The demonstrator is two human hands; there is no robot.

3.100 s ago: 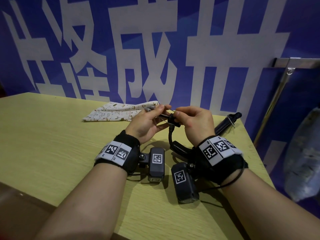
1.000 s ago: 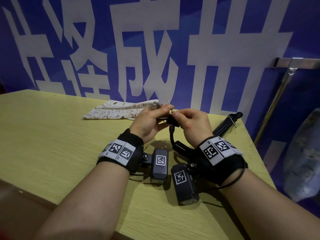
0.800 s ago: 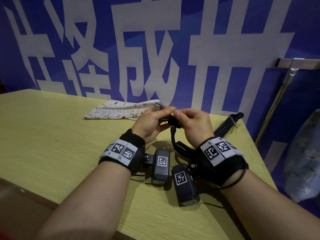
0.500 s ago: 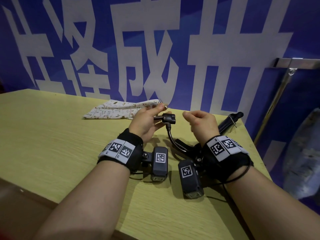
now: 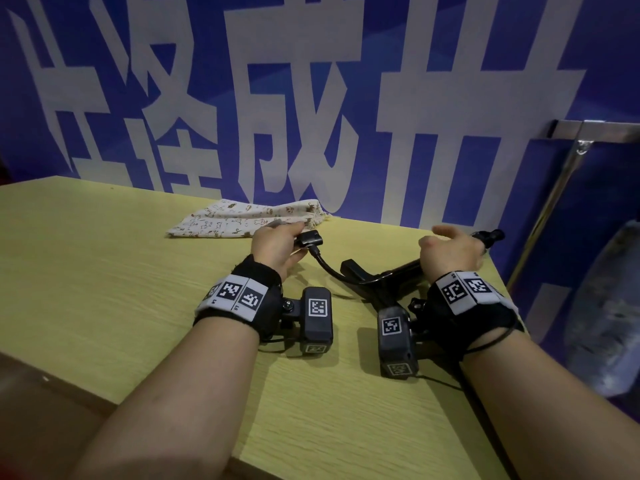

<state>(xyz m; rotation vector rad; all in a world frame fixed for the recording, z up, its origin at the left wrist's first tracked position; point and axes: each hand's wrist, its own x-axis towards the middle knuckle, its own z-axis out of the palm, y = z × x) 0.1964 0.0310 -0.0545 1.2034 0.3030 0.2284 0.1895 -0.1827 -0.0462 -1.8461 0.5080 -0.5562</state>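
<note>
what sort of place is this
Likely a makeshift indoor workstation, maybe a booth: a plain wooden table against a blue banner with huge white Chinese characters, a metal rail beside it. The left hand holds a black gooseneck clip.

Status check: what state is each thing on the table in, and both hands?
Left hand: pinches the end block, holding it above the table.
Right hand: open, over the black rod lying on the table; contact unclear.
Gooseneck: curved, its base lying on the table.
Cloth pouch: lying flat.
</note>
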